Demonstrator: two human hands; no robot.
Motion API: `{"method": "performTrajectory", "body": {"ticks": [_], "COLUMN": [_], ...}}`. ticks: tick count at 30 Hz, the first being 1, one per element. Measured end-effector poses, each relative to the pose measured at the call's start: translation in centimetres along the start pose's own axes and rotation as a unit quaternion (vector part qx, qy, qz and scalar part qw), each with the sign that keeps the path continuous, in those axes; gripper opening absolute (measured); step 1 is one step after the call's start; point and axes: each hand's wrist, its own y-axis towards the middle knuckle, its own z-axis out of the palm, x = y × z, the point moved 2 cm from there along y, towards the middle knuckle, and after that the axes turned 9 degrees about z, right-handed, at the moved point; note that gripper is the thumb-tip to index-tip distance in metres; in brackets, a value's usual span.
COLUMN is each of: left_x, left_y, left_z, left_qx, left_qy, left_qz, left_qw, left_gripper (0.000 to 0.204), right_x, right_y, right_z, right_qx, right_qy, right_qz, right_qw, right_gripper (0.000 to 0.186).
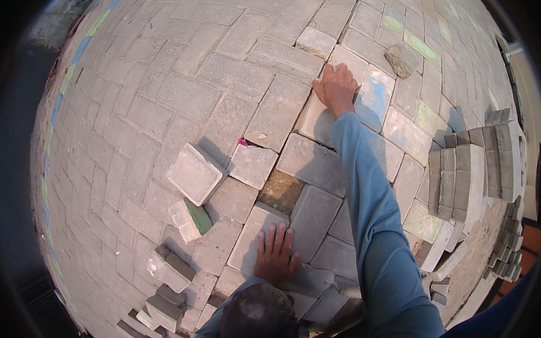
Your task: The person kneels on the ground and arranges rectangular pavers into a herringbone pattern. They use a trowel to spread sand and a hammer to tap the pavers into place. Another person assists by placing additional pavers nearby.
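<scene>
Paving blocks (312, 163): laid flat across the ground, around a sandy gap (280, 191) ahead of the left hand.
Left hand (276, 252): palm down, fingers straight and slightly parted, on the paving.
Right hand (337, 88): farther out, fingers bent on the paving; I cannot tell whether they pinch anything.
Loose blocks (197, 173): I see several lying left of the gap.

Sunlit paved floor (138, 128) (blue-green line (57, 108) at left)
</scene>
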Motion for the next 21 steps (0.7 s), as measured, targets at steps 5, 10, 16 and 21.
{"method": "performTrajectory", "body": {"ticks": [5, 10, 16, 21], "left_x": [0.1, 0.2, 0.2, 0.3], "left_y": [0.0, -0.2, -0.2, -0.2], "left_z": [-0.4, -0.2, -0.4, -0.6], "left_qx": [-0.002, -0.010, -0.018, -0.025], "left_qy": [-0.009, -0.010, -0.001, -0.016], "left_qz": [-0.003, 0.006, 0.010, 0.016], "left_qw": [1.000, 1.000, 1.000, 0.999], "left_gripper": [0.073, 0.072, 0.074, 0.074], "right_x": [-0.3, 1.0, 1.4, 2.1], "right_y": [-7.2, -7.9, -5.1, -3.5], "right_z": [0.0, 0.0, -0.9, -1.7], "right_qx": [-0.001, 0.087, 0.174, 0.225], "right_qy": [0.058, -0.015, -0.032, -0.030], "right_qz": [0.154, 0.145, 0.198, 0.239], "right_qw": [0.986, 0.986, 0.964, 0.944], "right_gripper": [0.079, 0.106, 0.116, 0.113]}}
